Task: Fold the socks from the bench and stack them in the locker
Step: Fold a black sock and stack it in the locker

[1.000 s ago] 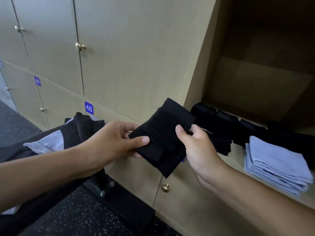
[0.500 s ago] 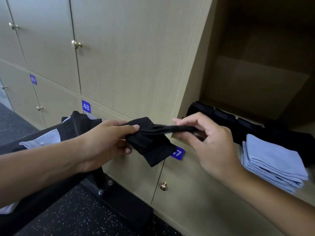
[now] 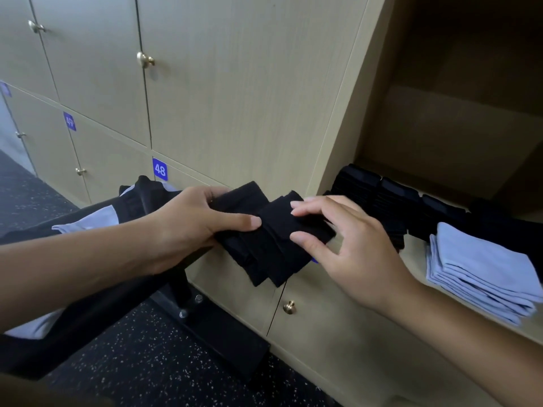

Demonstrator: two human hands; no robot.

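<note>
A folded black sock (image 3: 273,242) hangs in the air in front of the locker doors. My left hand (image 3: 194,227) grips its left end, thumb on top. My right hand (image 3: 346,242) pinches the folded-over right flap between thumb and fingertips. Inside the open locker (image 3: 458,136), rows of folded black socks (image 3: 390,201) stand along the shelf, with a stack of folded light-blue socks (image 3: 482,268) in front of them. More black and light-blue socks (image 3: 97,215) lie on the black bench (image 3: 88,312) at the left, partly hidden by my left arm.
Closed beige locker doors with brass knobs (image 3: 145,60) fill the wall, labelled 48 (image 3: 159,169) and 49. A lower door knob (image 3: 289,306) sits under the sock. The bench foot (image 3: 211,324) stands on dark speckled floor (image 3: 141,365).
The sock lay flat in both hands, then was turned edge-on. Now the right hand has folded its right end over onto the top, and the sock is shorter.
</note>
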